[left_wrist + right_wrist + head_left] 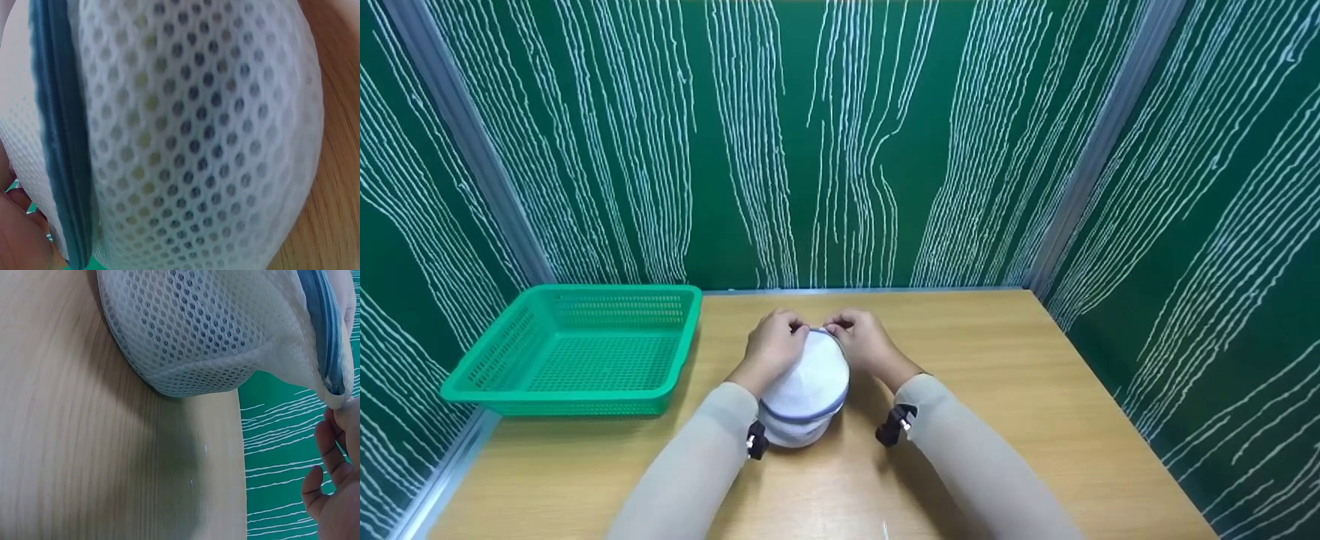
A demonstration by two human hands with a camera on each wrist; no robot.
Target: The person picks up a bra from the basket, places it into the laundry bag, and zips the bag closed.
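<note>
A round white mesh laundry bag (814,375) with a blue zipper stands on the table between both hands. My left hand (776,341) pinches its far rim from the left, thumb and index fingertips together. From the right, my right hand (866,341) pinches the same rim close beside it. In the left wrist view the bag's mesh side (197,135) fills most of the picture, with the blue zipper (62,135) along its upper edge. The right wrist view shows the end of the zipper (326,337) right at the right hand's fingertips. Something dark shows faintly through the mesh.
A green plastic basket (682,367) with perforated walls stands at the left of the wooden table (975,420). Green panels (915,187) with wavy white lines enclose the table at the back and sides.
</note>
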